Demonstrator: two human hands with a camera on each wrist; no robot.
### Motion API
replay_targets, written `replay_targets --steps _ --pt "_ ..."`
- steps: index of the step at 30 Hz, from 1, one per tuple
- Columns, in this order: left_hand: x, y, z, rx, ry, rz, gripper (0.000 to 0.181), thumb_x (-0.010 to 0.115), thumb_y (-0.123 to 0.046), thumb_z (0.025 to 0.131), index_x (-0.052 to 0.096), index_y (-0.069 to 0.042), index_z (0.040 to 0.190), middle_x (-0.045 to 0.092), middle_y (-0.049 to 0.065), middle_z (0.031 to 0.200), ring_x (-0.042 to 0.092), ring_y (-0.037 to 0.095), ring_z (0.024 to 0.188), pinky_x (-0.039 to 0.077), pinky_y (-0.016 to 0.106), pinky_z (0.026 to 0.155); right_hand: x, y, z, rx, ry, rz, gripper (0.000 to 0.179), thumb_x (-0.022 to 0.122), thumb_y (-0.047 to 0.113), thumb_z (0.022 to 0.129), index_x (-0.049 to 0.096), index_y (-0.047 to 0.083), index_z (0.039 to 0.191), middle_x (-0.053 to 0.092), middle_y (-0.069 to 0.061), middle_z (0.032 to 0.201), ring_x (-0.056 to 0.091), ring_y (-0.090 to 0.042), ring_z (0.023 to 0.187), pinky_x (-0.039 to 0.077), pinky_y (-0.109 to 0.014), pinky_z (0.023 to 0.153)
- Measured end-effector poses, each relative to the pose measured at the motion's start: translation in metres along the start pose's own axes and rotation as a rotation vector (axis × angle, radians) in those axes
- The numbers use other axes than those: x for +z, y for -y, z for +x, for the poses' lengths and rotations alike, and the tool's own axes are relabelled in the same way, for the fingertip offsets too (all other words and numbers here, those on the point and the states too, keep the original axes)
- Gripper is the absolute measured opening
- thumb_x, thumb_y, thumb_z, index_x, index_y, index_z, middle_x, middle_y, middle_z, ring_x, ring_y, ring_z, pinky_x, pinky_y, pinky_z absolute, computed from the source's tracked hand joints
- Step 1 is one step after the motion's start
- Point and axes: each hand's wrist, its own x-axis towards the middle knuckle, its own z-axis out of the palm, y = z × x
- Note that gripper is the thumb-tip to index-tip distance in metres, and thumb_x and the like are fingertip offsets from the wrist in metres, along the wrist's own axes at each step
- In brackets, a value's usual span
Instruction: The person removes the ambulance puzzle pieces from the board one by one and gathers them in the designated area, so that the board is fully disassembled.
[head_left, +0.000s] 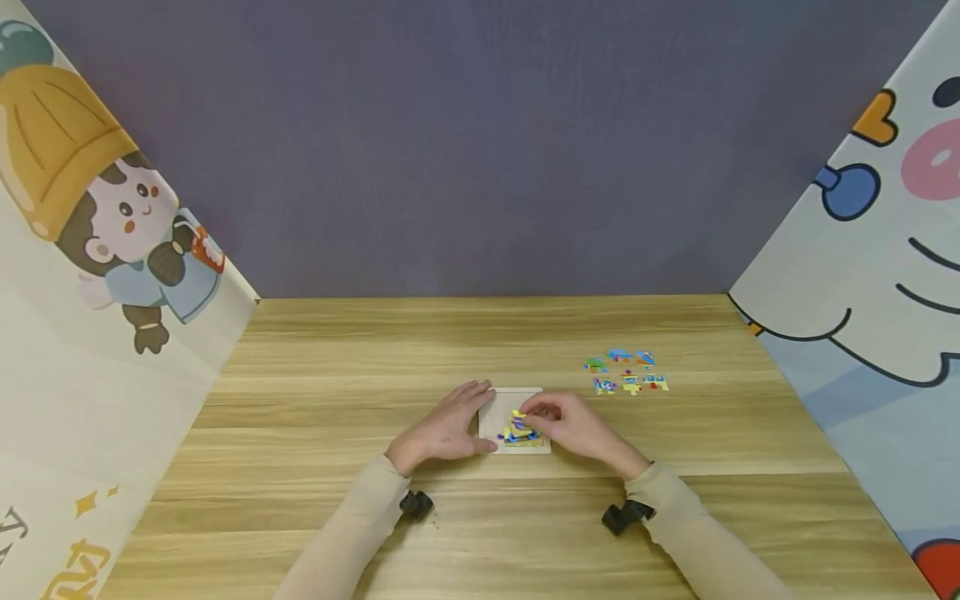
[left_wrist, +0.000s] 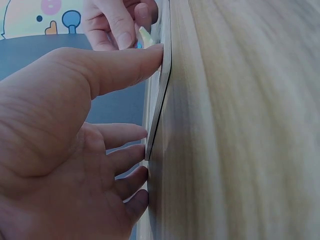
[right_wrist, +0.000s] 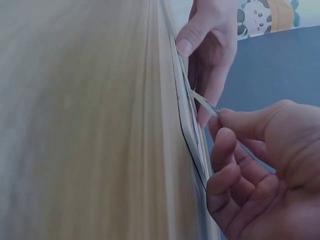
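A pale square puzzle tray [head_left: 510, 398] lies on the wooden table between the hands. My left hand [head_left: 447, 423] steadies its left side, fingers spread and fairly straight; in the left wrist view the thumb presses the near edge of the tray [left_wrist: 164, 85]. My right hand [head_left: 576, 427] pinches a thin puzzle piece [right_wrist: 204, 103] between thumb and forefinger, tilted up from the tray. Yellow and blue puzzle pieces [head_left: 513, 438] sit in the lower right part of the tray. The fingers partly cover the held piece, so its full outline is hidden.
Several loose colourful puzzle pieces [head_left: 631, 379] lie spread out on the table [head_left: 360, 350] to the right, beyond the right hand. A dark blue-grey panel [head_left: 480, 167] rises at the table's back, with cartoon-printed walls on both sides.
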Motion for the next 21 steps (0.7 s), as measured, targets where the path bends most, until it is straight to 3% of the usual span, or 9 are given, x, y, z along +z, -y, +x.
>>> replay_targets --steps 10,16,21 --pt "0.000 -0.001 0.000 0.000 -0.004 -0.005 0.087 0.078 -0.034 0.095 0.036 -0.004 0.165 0.023 0.011 0.178 0.014 0.034 0.167 0.014 0.053 0.137 -0.014 -0.018 -0.005 0.037 -0.047 -0.009 0.016 0.075 0.022 0.100 0.079 0.015 0.114 0.079 0.000 0.103 0.066 -0.013 0.082 0.054 -0.023 0.067" --pt "0.001 -0.001 0.000 0.005 -0.001 -0.008 0.088 0.078 -0.033 0.095 0.035 -0.004 0.166 0.022 0.011 0.179 0.014 0.034 0.167 0.012 0.054 0.137 -0.023 -0.025 -0.010 0.054 -0.068 -0.001 0.016 0.075 0.019 0.101 0.080 0.013 0.114 0.079 -0.002 0.102 0.065 -0.013 0.074 0.054 -0.024 0.059" --pt "0.001 0.000 0.001 0.009 -0.006 -0.001 0.088 0.079 -0.034 0.095 0.035 -0.004 0.166 0.022 0.011 0.178 0.014 0.034 0.167 0.012 0.054 0.137 -0.030 -0.031 -0.014 0.059 -0.081 -0.012 0.017 0.074 0.018 0.101 0.079 0.011 0.116 0.079 -0.004 0.103 0.066 -0.012 0.074 0.055 -0.024 0.060"
